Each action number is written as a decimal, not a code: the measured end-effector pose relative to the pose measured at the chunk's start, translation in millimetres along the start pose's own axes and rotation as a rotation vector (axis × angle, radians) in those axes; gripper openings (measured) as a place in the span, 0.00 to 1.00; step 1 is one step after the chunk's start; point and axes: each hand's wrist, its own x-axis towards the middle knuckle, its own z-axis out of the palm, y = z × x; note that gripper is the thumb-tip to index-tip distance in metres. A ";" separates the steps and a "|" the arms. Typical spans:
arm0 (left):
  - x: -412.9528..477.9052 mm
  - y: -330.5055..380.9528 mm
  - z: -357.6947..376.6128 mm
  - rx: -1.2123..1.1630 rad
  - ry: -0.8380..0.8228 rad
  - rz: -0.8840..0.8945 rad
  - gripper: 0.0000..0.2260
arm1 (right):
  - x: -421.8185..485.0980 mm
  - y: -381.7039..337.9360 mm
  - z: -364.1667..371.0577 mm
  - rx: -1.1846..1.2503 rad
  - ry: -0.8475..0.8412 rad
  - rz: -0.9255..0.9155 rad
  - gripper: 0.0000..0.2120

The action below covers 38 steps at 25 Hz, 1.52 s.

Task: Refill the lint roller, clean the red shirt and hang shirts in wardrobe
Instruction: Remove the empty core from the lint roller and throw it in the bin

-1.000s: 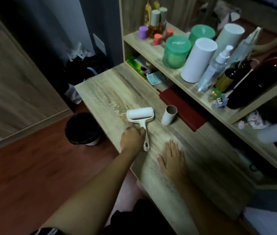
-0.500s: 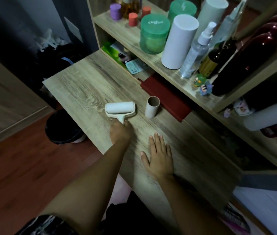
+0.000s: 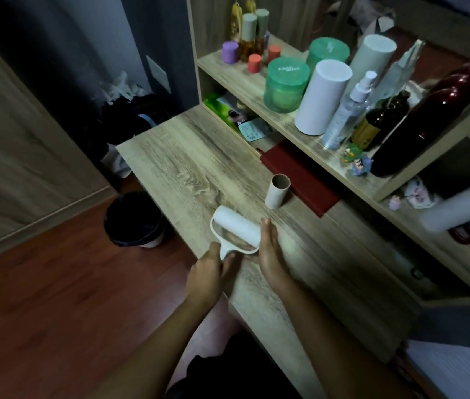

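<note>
A white lint roller with a fresh white roll on it is held just above the wooden desk, near its front edge. My left hand grips its handle from below. My right hand is against the roller's right end, fingers pointing up along it. An empty cardboard core stands upright on the desk a little behind the roller. A folded dark red cloth lies under the shelf edge, behind the core. No wardrobe or hanging shirts are visible.
A shelf above the desk holds green jars, a white cylinder, spray bottles and a dark red bottle. A black-lined bin stands on the wooden floor left of the desk. A white roll lies in the lower right shelf.
The lint roller was lying on the desk under my left hand; now it is lifted and turned. My right hand has left the desk top and come against the roller's end.
</note>
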 end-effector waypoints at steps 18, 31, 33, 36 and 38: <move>-27.3 24.9 -101.4 -0.569 0.181 0.137 0.17 | -59.8 -49.9 28.0 0.051 0.261 -0.263 0.11; -51.3 38.6 -137.4 -0.822 -0.052 0.213 0.16 | -78.5 -70.1 30.1 -0.016 0.290 -0.273 0.12; -53.9 42.0 -138.7 -0.843 -0.069 0.237 0.15 | -82.0 -72.6 29.6 -0.016 0.289 -0.271 0.12; -58.9 46.2 -138.6 -0.871 -0.060 0.258 0.18 | -87.8 -77.5 29.5 -0.020 0.263 -0.272 0.13; -61.9 47.6 -138.1 -0.866 -0.035 0.258 0.18 | -90.2 -78.3 29.2 -0.015 0.256 -0.270 0.13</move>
